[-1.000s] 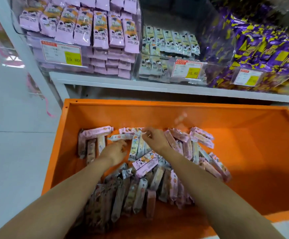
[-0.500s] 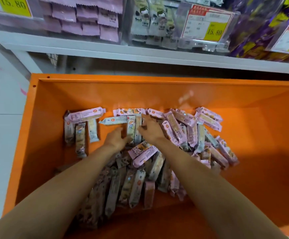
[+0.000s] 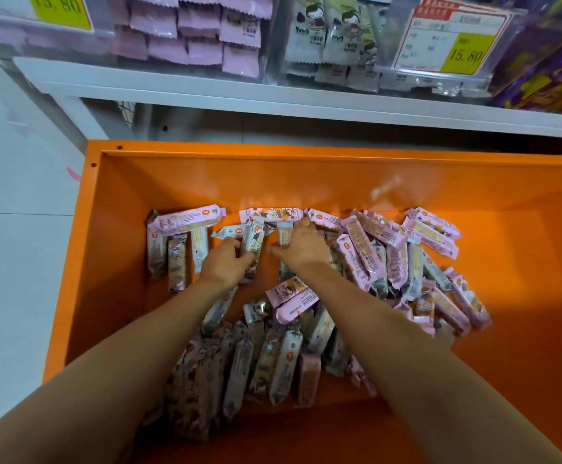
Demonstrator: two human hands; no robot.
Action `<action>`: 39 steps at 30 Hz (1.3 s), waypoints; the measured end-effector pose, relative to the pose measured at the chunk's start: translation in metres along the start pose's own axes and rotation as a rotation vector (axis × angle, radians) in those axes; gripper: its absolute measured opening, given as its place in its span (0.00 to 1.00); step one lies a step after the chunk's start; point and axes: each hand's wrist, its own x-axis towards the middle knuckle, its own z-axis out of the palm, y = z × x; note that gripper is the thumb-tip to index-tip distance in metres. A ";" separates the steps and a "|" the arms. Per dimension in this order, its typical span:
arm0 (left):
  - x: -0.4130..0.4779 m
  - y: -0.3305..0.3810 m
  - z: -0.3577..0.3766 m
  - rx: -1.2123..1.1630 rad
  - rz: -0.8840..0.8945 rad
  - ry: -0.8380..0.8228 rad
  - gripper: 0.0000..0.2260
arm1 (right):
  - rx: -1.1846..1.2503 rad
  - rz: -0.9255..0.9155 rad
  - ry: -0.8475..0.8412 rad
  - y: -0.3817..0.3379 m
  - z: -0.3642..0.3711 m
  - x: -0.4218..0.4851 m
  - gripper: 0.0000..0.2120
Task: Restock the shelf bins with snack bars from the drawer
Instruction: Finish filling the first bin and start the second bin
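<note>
Both our arms reach down into the orange drawer (image 3: pixel 306 182), where the bars (image 3: pixel 366 249) lie in a loose heap across its middle and right, some pink, some grey, with a few in a short row at the left. Our left hand (image 3: pixel 226 262) curls its fingers and thumb round one grey bar (image 3: pixel 252 244), which points away from us. Just beside it, our right hand (image 3: pixel 301 246) lies palm down on the heap, thumb stuck out toward the left hand, fingertips bent over a pale bar (image 3: pixel 285 233); we cannot tell whether it grips that one. Above the drawer runs the white shelf (image 3: pixel 272 98) with clear bins (image 3: pixel 272 45) holding pink packs (image 3: pixel 189 35) and grey ones. A yellow price tag (image 3: pixel 453 38) hangs on the middle bin.
</note>
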 end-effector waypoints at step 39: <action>-0.113 0.028 -0.090 -0.576 0.161 -0.084 0.16 | 1.041 -0.223 -0.259 -0.051 -0.105 -0.123 0.20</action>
